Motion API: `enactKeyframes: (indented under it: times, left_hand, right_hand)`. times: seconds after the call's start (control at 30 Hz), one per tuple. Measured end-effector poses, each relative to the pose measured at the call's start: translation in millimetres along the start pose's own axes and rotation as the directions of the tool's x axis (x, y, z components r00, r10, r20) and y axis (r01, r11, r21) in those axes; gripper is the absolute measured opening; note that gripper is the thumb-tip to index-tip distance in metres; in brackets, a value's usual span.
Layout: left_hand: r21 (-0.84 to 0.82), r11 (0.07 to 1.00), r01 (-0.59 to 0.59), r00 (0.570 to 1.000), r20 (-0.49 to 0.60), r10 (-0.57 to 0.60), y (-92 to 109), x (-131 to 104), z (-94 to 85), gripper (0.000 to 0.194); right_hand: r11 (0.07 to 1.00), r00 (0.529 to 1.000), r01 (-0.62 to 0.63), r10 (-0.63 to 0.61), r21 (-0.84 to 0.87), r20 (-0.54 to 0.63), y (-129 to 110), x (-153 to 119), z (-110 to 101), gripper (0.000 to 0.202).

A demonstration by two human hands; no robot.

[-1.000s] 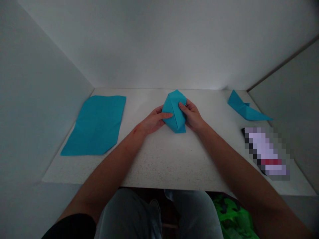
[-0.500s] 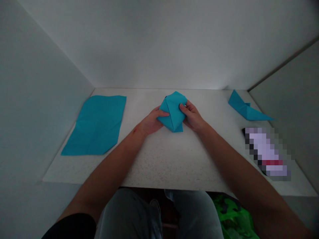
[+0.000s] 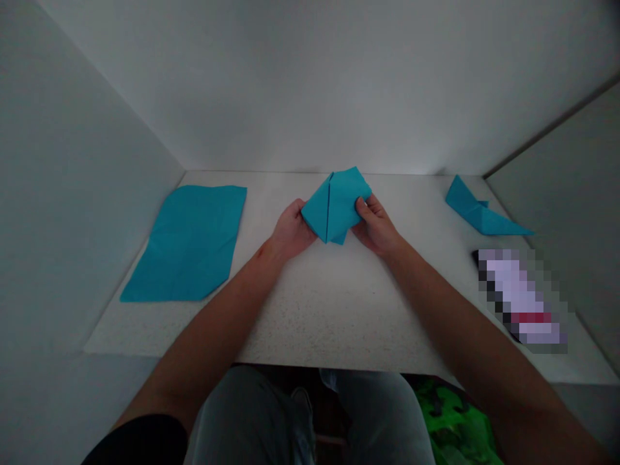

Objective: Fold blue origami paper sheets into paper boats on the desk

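A folded sheet of blue paper (image 3: 341,201), with a crease line down its face and a small flap at its lower edge, is held above the table between both hands. My left hand (image 3: 294,231) supports its left corner from below and behind; most of those fingers are hidden by the paper. My right hand (image 3: 376,225) pinches the right side, thumb on the front and the other fingers behind. To the left, a larger flat blue sheet (image 3: 188,242) lies on the table. At the far right rests a folded blue paper boat (image 3: 477,212).
The white speckled table (image 3: 310,310) meets walls at the back and both sides. A phone-like item (image 3: 523,297), blurred by pixels, lies near the right edge. Below the table, at the right, is a green plastic bag (image 3: 458,420).
The folded paper has turned clockwise and shifted slightly up. My left thumb has come off its front face; my right hand still grips the right side.
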State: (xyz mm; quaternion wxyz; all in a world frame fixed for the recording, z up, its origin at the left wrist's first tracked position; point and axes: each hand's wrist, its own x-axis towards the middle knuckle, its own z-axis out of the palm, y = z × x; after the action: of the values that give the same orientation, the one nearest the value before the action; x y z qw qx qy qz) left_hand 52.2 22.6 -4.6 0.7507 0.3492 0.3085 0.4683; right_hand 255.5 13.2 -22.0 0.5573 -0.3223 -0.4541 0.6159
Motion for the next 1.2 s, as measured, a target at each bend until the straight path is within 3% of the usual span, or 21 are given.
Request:
enactKeyframes:
  times: [0.1,0.2,0.27,0.37,0.47,0.57,0.63,0.73,0.87,0.97,1.07,1.2]
  left_hand:
    - [-0.132,0.991,0.017,0.999,-0.027,-0.021,-2.0,1.3,5.1,0.024]
    - [-0.100,0.988,-0.121,0.987,-0.114,0.109,-3.3,5.7,1.8,0.020]
    - [-0.031,0.969,-0.244,0.951,-0.203,0.233,-4.3,11.2,-5.6,0.023]
    - [0.147,0.877,-0.457,0.817,-0.322,0.479,-3.8,18.9,-17.4,0.036]
    - [0.376,0.739,-0.559,0.666,-0.327,0.671,0.0,19.5,-21.1,0.049]
    - [0.496,0.655,-0.570,0.602,-0.290,0.744,3.7,11.3,-14.8,0.053]
    - [0.527,0.634,-0.566,0.602,-0.263,0.754,4.4,3.2,-7.7,0.050]
    - [0.555,0.619,-0.556,0.639,-0.191,0.745,2.0,-8.1,2.5,0.043]
    - [0.591,0.566,-0.574,0.681,-0.039,0.731,-5.2,-15.4,10.7,0.060]
    - [0.579,0.585,-0.567,0.735,0.036,0.677,-10.6,-14.6,12.3,0.073]
    - [0.579,0.614,-0.537,0.748,-0.010,0.663,-13.4,-10.4,10.9,0.068]
    - [0.556,0.659,-0.506,0.692,-0.194,0.695,-9.7,-1.5,3.1,0.060]
  right_hand:
    - [1.000,1.000,0.015,-0.015,0.018,-0.016,2.2,1.0,-1.5,0.059]
    - [0.998,0.996,0.056,-0.055,0.011,-0.073,2.6,3.2,-4.1,0.062]
    - [0.994,0.983,0.111,-0.111,-0.012,-0.143,1.6,5.1,-6.3,0.065]
    - [0.978,0.949,0.187,-0.203,-0.089,-0.241,0.0,8.3,-10.5,0.066]
    - [0.951,0.916,0.230,-0.283,-0.206,-0.285,0.4,11.5,-15.8,0.061]
    - [0.899,0.879,0.272,-0.377,-0.343,-0.293,1.3,13.4,-20.4,0.054]
    - [0.838,0.843,0.297,-0.455,-0.458,-0.287,0.0,12.0,-20.7,0.050]
    - [0.716,0.798,0.295,-0.549,-0.633,-0.249,-5.8,4.4,-14.3,0.047]
    - [0.602,0.809,0.275,-0.566,-0.749,-0.158,-15.3,-9.7,1.5,0.043]
    - [0.588,0.827,0.307,-0.554,-0.748,-0.096,-20.1,-15.7,6.7,0.042]
    - [0.650,0.862,0.377,-0.506,-0.659,-0.006,-21.4,-17.1,3.3,0.055]
    - [0.670,0.888,0.444,-0.415,-0.595,0.196,-14.5,-15.7,-2.1,0.072]
